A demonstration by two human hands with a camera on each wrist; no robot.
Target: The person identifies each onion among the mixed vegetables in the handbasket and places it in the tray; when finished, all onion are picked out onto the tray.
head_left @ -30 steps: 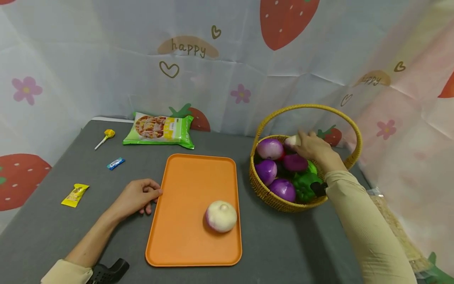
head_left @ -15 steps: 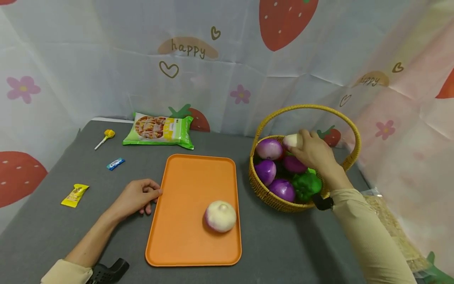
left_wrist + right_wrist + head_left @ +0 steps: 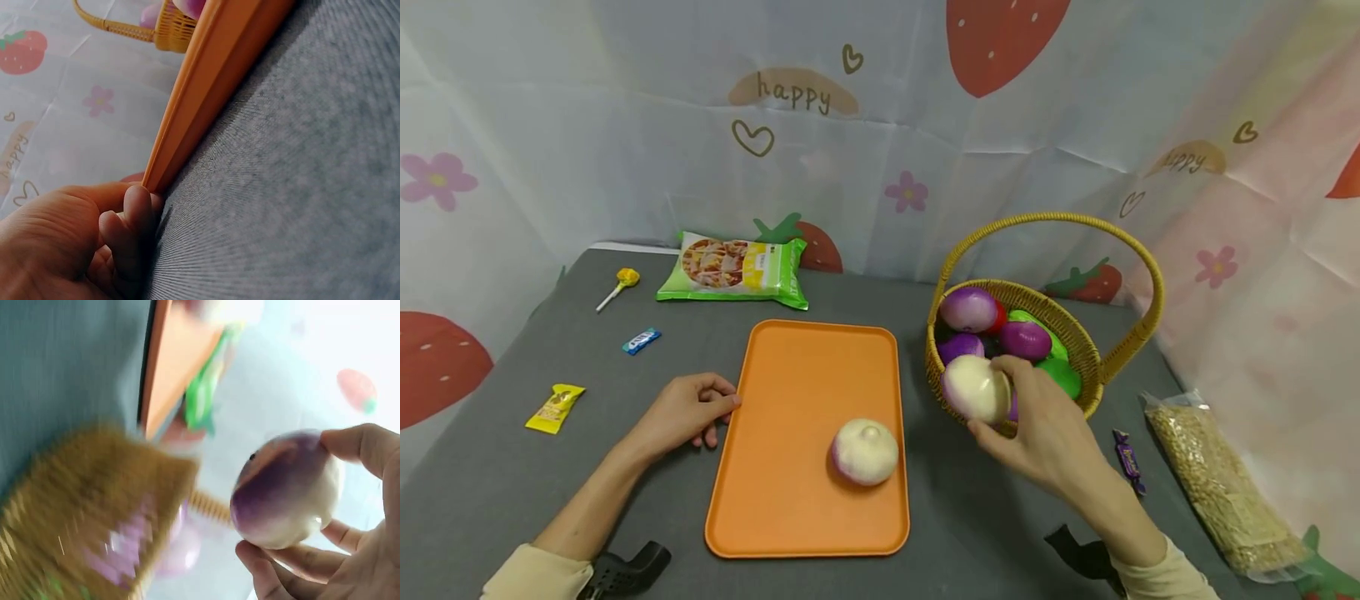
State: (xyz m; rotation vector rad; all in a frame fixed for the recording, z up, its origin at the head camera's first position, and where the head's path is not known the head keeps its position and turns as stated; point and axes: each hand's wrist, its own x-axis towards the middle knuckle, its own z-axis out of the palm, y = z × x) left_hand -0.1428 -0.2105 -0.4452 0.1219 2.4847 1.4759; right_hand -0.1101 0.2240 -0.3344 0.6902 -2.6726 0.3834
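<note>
A white-and-purple turnip (image 3: 973, 386) is pinched between the thumb and fingers of the right hand (image 3: 1045, 425), in front of the near rim of a wicker basket (image 3: 1081, 342); the head view does not show whether it touches that rim. Purple vegetables (image 3: 970, 310) and a green one (image 3: 1063, 375) lie inside the basket. On the bench (image 3: 970, 533) to its left is an orange tray (image 3: 812, 367), its left rim pinched by the left hand (image 3: 688, 408), fingers curled. A second turnip (image 3: 865, 452) sits by the tray's right rim. Along the bench's back edge lies a green food packet (image 3: 726, 268); toward the left edge, a lollipop (image 3: 627, 277), a blue sweet (image 3: 642, 341) and a yellow sweet (image 3: 554, 408); by the right edge, a purple-wrapped sweet (image 3: 1127, 462) and a clear bag of pale grains (image 3: 1217, 483).
</note>
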